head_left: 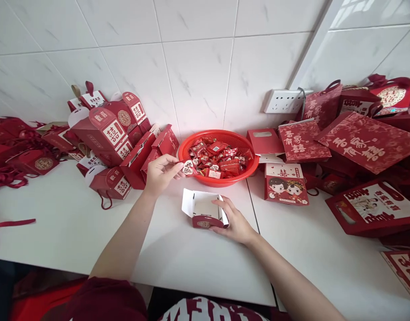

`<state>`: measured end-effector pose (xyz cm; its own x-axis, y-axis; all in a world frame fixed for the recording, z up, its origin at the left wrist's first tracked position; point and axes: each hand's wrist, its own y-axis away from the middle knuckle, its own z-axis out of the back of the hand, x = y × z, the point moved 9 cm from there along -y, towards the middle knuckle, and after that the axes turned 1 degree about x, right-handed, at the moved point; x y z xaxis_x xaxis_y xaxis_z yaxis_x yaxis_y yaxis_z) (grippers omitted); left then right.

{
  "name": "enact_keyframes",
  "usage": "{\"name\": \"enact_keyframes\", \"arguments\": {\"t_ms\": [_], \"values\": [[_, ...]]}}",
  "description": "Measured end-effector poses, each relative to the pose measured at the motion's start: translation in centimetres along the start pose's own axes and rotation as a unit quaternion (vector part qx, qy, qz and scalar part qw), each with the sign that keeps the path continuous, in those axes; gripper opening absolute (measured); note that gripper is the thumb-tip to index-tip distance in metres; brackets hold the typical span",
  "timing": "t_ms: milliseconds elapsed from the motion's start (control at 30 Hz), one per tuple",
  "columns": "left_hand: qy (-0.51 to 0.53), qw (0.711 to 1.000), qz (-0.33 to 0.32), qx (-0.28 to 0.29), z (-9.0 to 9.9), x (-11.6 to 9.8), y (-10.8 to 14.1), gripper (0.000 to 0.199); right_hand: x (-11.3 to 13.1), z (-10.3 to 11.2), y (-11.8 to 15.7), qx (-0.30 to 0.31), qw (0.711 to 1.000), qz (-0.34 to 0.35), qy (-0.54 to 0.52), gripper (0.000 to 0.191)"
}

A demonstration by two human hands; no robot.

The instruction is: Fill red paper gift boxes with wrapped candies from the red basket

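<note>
Between the thumb and fingers of my left hand (163, 175) is a red wrapped candy (188, 168) with dark characters on a pale patch. It is held at the left rim of a red plastic basket (221, 180), which holds many wrapped candies (221, 156). My right hand (234, 221) grips the right side of a small red gift box (205, 221), thumb at the front and fingers over the edge. The box sits on the white table with its top open and white flaps spread. Its inside looks bare where I can see it.
Red gift boxes (104, 129) are stacked on the left, with ribbon-tied ones (38, 162) farther out. More boxes (355, 138) pile up on the right, including one with two cartoon figures (287, 189). A socket strip (283, 101) is on the tiled wall. A seam crosses the table (191, 258).
</note>
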<state>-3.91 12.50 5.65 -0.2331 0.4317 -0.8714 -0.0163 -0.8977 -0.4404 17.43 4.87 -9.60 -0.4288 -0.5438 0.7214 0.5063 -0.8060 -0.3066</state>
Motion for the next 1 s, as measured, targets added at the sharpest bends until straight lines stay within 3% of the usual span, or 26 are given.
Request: {"name": "enact_keyframes", "arguments": {"t_ms": [133,300,400,500,667,833,933,1000], "values": [[0.010,0.998,0.005,0.060,-1.2,0.5,2.1,0.025,0.6,0.1,0.1,-0.011,0.999,0.027,0.040,0.073],[-0.043,0.965,0.029,0.256,-5.3,0.5,5.8,0.017,1.7,0.1,0.3,-0.019,0.992,0.070,0.104,0.073],[-0.137,0.934,0.014,0.331,-6.8,0.6,7.6,0.015,2.0,0.1,0.4,-0.018,0.989,0.085,0.119,0.074],[-0.187,0.929,-0.014,0.320,-7.4,1.6,8.3,0.016,2.1,0.2,0.4,-0.022,0.988,0.091,0.120,0.071],[-0.125,0.967,-0.054,0.213,-7.8,3.8,9.0,0.015,1.5,0.4,0.3,-0.018,0.995,0.067,0.079,0.072],[-0.087,0.976,-0.113,0.164,-7.3,3.7,9.5,0.026,1.2,1.4,0.5,0.007,0.997,0.069,0.016,0.091],[-0.118,0.965,-0.175,0.155,-6.7,2.8,9.6,0.039,1.1,3.3,0.6,-0.044,0.996,0.057,-0.044,0.081],[-0.147,0.948,-0.205,0.192,-7.0,2.5,9.9,0.049,0.7,4.9,0.8,-0.108,0.993,0.026,-0.049,0.065]]}}
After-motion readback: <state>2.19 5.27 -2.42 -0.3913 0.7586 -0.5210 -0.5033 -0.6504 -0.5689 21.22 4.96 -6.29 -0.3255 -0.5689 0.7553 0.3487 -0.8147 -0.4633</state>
